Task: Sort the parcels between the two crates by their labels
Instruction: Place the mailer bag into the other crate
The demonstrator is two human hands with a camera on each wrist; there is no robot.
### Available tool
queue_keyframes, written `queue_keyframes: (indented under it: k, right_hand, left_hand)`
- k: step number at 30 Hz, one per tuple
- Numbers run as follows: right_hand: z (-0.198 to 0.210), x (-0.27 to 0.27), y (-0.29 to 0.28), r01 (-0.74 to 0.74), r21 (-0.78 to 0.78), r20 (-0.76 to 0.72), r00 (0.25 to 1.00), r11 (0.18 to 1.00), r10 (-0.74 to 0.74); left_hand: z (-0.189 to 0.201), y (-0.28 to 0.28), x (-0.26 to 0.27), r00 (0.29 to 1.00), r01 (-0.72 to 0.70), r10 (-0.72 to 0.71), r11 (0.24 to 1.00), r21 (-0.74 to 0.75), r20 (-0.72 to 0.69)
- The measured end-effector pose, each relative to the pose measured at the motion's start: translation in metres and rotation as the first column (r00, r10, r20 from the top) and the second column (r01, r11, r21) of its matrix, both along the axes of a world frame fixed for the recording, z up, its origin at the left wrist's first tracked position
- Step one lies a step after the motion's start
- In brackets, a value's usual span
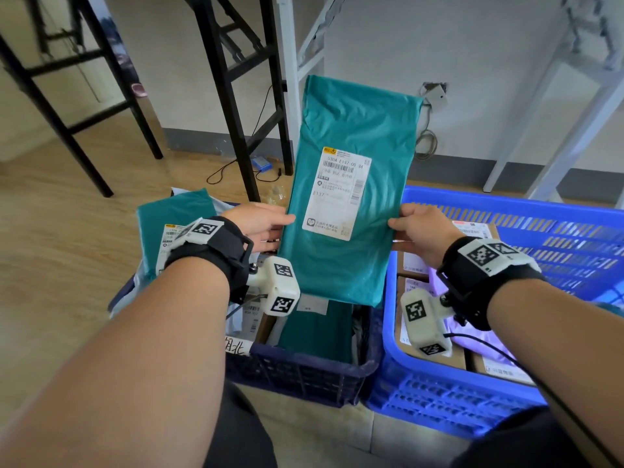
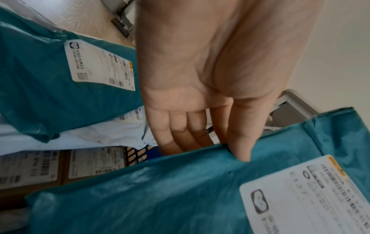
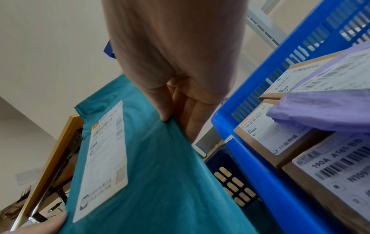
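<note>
A long teal mailer parcel (image 1: pixel 351 130) with a white shipping label (image 1: pixel 337 192) is held upright above the dark blue crate (image 1: pixel 304 376), label facing me. My left hand (image 1: pixel 260 224) pinches its left edge, thumb on the front and fingers behind; the left wrist view shows the same hand (image 2: pixel 238 142) on the teal mailer (image 2: pixel 160 190). On the opposite edge my right hand (image 1: pixel 422 231) pinches the parcel in the same way, as the right wrist view shows with the hand (image 3: pixel 170 110) at the edge of the mailer (image 3: pixel 160 166). To the right stands the bright blue crate (image 1: pixel 439 393).
The dark crate holds another teal mailer (image 1: pixel 172 224), white bags and small boxes. In the bright blue crate (image 3: pixel 250 142) lie brown cardboard boxes (image 3: pixel 270 134) and a purple mailer (image 3: pixel 330 104). Black table legs (image 1: pixel 236 113) and a white frame (image 1: pixel 557 146) stand behind on the wood floor.
</note>
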State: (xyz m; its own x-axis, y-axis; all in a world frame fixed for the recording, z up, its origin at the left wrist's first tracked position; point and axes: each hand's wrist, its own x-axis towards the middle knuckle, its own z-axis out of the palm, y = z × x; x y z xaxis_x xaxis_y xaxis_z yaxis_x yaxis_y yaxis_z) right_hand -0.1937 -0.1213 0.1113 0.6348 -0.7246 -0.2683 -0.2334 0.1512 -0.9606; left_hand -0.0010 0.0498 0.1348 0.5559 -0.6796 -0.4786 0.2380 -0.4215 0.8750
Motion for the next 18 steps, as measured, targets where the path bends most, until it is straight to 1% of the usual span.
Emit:
queue_keyframes:
  k: [3, 7, 11, 14, 18]
  right_hand:
    - [0.002, 0.004, 0.002, 0.000, 0.025, 0.066, 0.998, 1.000, -0.001]
    - [0.006, 0.006, 0.002, -0.022, 0.045, 0.113, 0.993, 0.999, 0.017]
    - [0.014, -0.004, -0.006, -0.050, 0.012, 0.103, 0.994, 0.999, 0.048]
    - [0.018, -0.021, -0.020, -0.015, 0.009, 0.089, 0.996, 1.000, 0.014]
    - [0.022, -0.055, -0.042, 0.096, -0.026, 0.040, 0.995, 0.995, -0.095]
  left_hand:
    - [0.005, 0.006, 0.006, 1.000, -0.004, 0.004, 1.000, -0.021, 0.006]
    - [0.009, 0.014, 0.010, 0.999, -0.024, 0.024, 1.000, -0.020, 0.021]
    - [0.010, 0.010, 0.005, 1.000, -0.018, 0.018, 1.000, -0.022, 0.023]
    - [0.008, -0.006, -0.009, 0.999, 0.009, -0.008, 0.999, -0.036, 0.048]
    - [0.005, -0.040, -0.038, 0.993, 0.079, -0.074, 0.996, -0.044, 0.097]
